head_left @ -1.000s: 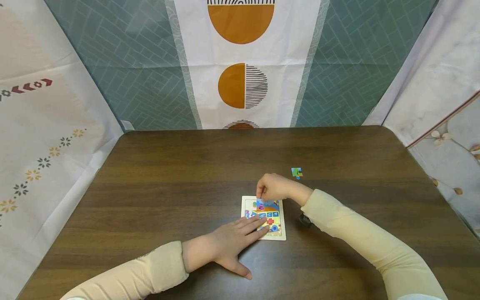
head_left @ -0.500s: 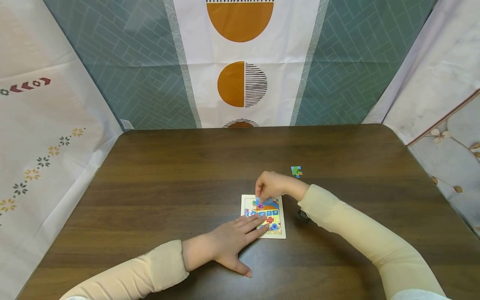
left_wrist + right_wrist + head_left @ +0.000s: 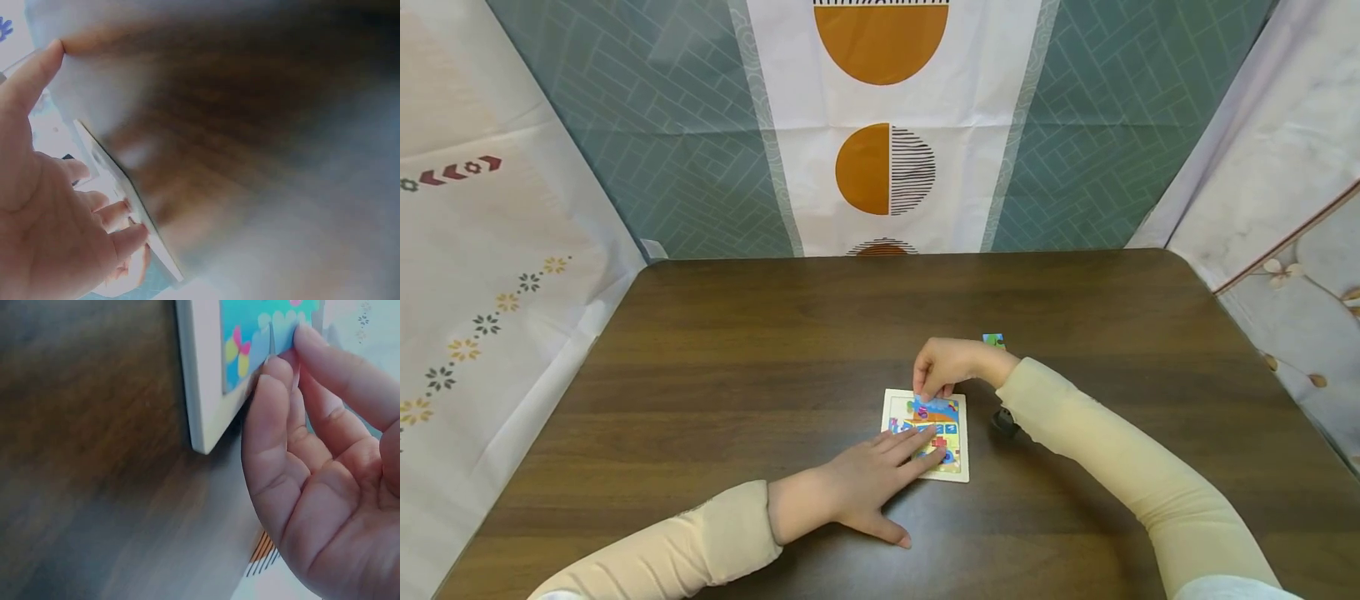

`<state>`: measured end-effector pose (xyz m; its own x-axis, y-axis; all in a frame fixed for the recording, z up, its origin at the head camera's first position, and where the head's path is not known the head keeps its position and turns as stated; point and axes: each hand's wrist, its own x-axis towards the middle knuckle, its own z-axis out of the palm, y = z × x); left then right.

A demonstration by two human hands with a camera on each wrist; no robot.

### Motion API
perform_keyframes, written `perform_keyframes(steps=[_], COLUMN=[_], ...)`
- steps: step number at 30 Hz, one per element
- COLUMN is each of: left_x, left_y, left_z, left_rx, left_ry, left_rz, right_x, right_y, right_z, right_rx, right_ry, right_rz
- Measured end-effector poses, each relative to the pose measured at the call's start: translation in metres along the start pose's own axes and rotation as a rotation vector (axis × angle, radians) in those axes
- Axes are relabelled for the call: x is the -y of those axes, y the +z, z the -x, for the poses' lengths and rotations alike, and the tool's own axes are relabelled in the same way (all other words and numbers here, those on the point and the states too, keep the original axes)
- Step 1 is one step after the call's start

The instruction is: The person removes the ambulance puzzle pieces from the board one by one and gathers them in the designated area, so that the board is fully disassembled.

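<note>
A small jigsaw board (image 3: 953, 478) with a cream frame and a colourful picture lies on the table. My left hand (image 3: 867, 482) rests spread across its lower left part; in the left wrist view the fingertips (image 3: 132, 237) meet the board's edge. At the top edge, my right hand (image 3: 951, 364) pinches a blue puzzle piece (image 3: 285, 330) between thumb and fingertips. A thin gap shows beside this piece in the right wrist view. Behind the right wrist lies a loose puzzle piece (image 3: 992, 339), partly hidden.
The dark wooden table (image 3: 737, 350) extends around the board. A patterned curtain (image 3: 700, 167) hangs beyond its far edge, and light printed cloths (image 3: 497, 250) flank the sides. A dark object (image 3: 1004, 422) sits beneath the right sleeve.
My right hand has shifted slightly, and its wrist now covers part of the loose piece. My left hand has edged a little right, and the board has turned very slightly.
</note>
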<state>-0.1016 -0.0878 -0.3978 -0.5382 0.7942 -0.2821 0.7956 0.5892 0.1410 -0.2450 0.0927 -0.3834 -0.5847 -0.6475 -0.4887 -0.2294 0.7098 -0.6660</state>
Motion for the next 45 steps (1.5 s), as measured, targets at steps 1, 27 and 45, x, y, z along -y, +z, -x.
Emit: perform_keyframes(steps=[1,27,45], left_x=[-0.001,-0.027,-0.029], left_y=[0.000,0.000,-0.008], left_z=[0.000,-0.032,-0.038], left_rx=[-0.008,-0.029,-0.019], left_ry=[0.000,-0.049,-0.069], left_rz=[-0.012,-0.153,-0.204], right_x=[-0.001,-0.005,0.000], right_y=[0.000,-0.004,-0.002], right_z=[0.000,-0.005,-0.003], right_rx=[0.002,0.030,0.040], right_ry=[0.000,0.019,0.023], right_rz=[-0.006,-0.057,-0.061])
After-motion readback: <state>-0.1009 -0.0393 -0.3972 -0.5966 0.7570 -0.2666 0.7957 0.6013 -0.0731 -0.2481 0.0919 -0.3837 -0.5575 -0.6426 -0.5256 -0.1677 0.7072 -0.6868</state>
